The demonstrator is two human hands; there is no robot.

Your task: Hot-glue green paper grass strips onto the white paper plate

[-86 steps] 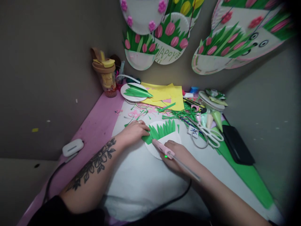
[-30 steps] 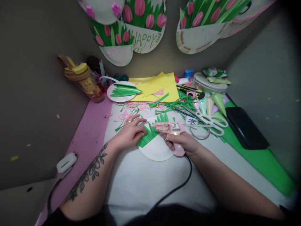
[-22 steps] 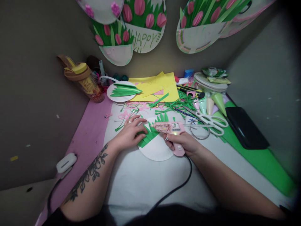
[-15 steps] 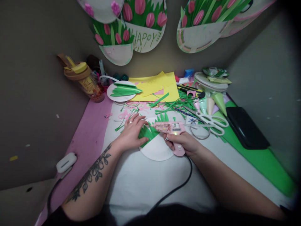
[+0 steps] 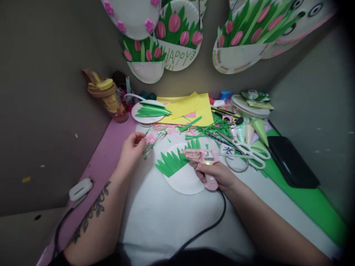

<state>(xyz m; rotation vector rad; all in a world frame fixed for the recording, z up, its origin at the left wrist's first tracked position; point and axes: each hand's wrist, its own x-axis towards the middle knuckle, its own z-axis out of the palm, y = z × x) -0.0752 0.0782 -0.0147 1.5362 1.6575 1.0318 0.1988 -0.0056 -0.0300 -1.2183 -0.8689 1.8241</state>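
Observation:
A white paper plate half (image 5: 185,178) lies on the white table cover, with green paper grass (image 5: 169,164) laid across its upper edge. My right hand (image 5: 219,175) grips a pink glue gun (image 5: 202,156) whose nozzle points left at the grass. My left hand (image 5: 132,149) hovers left of the plate, fingertips pinched near thin green paper strips (image 5: 151,145); whether it holds one I cannot tell.
White scissors (image 5: 246,153) lie right of the glue gun among green scraps. Yellow paper (image 5: 194,108), another plate with leaves (image 5: 148,111), a lidded cup (image 5: 109,96), cone shapes (image 5: 255,129) and a black case (image 5: 292,160) crowd the back and right. Finished tulip plates (image 5: 177,40) hang on the wall.
My left hand has lifted off the green grass and moved left and up toward the loose strips. The grass now lies uncovered on the plate. The glue gun has stayed in place.

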